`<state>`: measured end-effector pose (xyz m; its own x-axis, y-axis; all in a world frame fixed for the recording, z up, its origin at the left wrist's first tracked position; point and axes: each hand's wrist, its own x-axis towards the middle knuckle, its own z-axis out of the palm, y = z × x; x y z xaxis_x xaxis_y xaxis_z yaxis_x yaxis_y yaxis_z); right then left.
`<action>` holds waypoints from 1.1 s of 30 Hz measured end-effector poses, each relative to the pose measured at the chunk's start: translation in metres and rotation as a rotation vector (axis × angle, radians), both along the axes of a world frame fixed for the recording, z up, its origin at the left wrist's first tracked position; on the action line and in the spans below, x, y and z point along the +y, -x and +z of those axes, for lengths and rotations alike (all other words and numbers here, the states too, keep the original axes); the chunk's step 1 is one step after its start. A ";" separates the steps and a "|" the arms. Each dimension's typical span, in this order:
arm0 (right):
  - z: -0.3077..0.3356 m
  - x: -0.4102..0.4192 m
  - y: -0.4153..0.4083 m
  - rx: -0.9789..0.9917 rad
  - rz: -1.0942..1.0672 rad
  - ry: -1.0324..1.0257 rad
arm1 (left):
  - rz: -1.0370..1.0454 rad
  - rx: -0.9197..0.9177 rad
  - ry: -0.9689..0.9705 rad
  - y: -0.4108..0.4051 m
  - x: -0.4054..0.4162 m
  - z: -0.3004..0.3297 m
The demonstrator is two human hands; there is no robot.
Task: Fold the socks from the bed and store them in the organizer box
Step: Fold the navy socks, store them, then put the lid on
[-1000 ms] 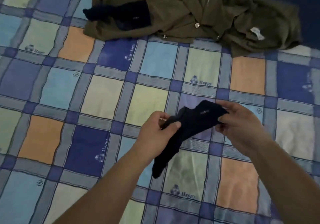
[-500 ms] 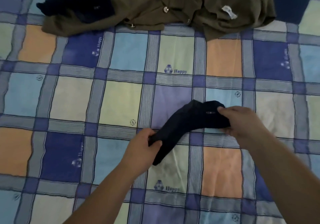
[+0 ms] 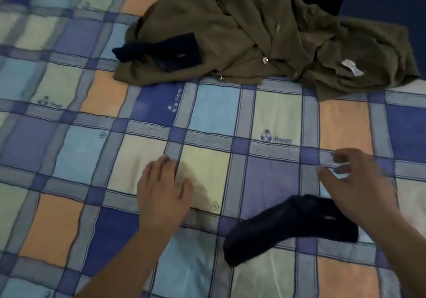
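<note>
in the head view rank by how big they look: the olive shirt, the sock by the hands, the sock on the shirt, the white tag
1. Olive shirt, clearly largest.
2. Near sock.
3. Far sock, which looks smaller, though it lies farther from the camera and bunched, so the two may match.
4. White tag, smallest.

Dark navy socks: two, one (image 3: pixel 290 226) lying nearer than the olive garment, one (image 3: pixel 161 52) on top of it
Olive garment (image 3: pixel 265 44): one
Hands: two, left (image 3: pixel 163 194), right (image 3: pixel 359 182)
Checked bedsheet (image 3: pixel 214 111): one
</note>
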<state>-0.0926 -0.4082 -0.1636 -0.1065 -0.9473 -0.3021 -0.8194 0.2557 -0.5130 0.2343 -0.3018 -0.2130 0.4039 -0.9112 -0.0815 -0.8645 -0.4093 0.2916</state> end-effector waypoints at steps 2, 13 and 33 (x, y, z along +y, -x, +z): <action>0.010 -0.030 -0.043 -0.157 0.082 -0.010 | 0.005 -0.053 -0.126 -0.015 -0.018 -0.011; -0.008 -0.182 -0.254 -0.457 0.198 0.097 | -0.007 -0.142 -0.168 -0.023 -0.027 -0.053; 0.033 -0.178 -0.299 -1.096 0.044 -0.294 | -0.030 -0.145 -0.131 -0.027 -0.028 -0.057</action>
<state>0.2067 -0.5860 -0.1304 0.3841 -0.8208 -0.4227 0.0231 0.4662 -0.8844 0.2614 -0.3298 -0.2701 0.3931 -0.9083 -0.1427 -0.9058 -0.4092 0.1094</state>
